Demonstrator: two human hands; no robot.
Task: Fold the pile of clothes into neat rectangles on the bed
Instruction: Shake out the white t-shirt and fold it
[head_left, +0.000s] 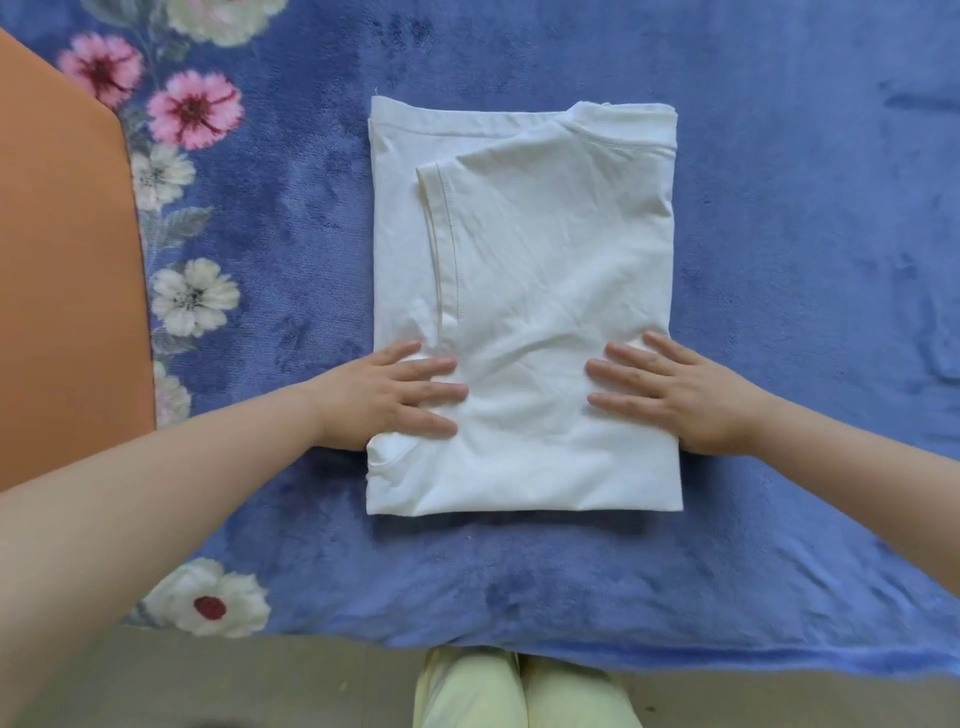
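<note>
A white T-shirt (540, 260) lies folded into a tall rectangle in the middle of the bed, one sleeve folded across its top layer. My left hand (384, 397) rests flat on the shirt's lower left part, fingers spread and pointing right. My right hand (675, 395) lies flat on the lower right part, at the shirt's right edge, fingers spread and pointing left. Neither hand grips the cloth; both press down on it. No other clothes are in view.
The bed is covered by a blue plush blanket (805, 234) with a flower pattern along its left side. An orange surface (62, 291) lies at the far left. The bed's near edge runs along the bottom, with my legs in pale yellow trousers (519, 691) below it.
</note>
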